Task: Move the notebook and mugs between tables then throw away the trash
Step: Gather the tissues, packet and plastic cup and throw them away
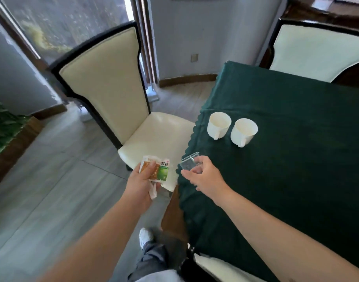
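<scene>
Two white mugs stand side by side near the left edge of the table with the dark green cloth: the left mug and the right mug, handles toward me. My left hand holds an orange and green packet together with a crumpled white tissue, over the chair seat's front corner. My right hand grips a small clear plastic cup at the table's left edge. No notebook is in view.
A cream chair with dark frame stands left of the table. A second cream chair is at the table's far side, a third chair back at the near side. A green plant is at far left. My leg and white shoe stand below.
</scene>
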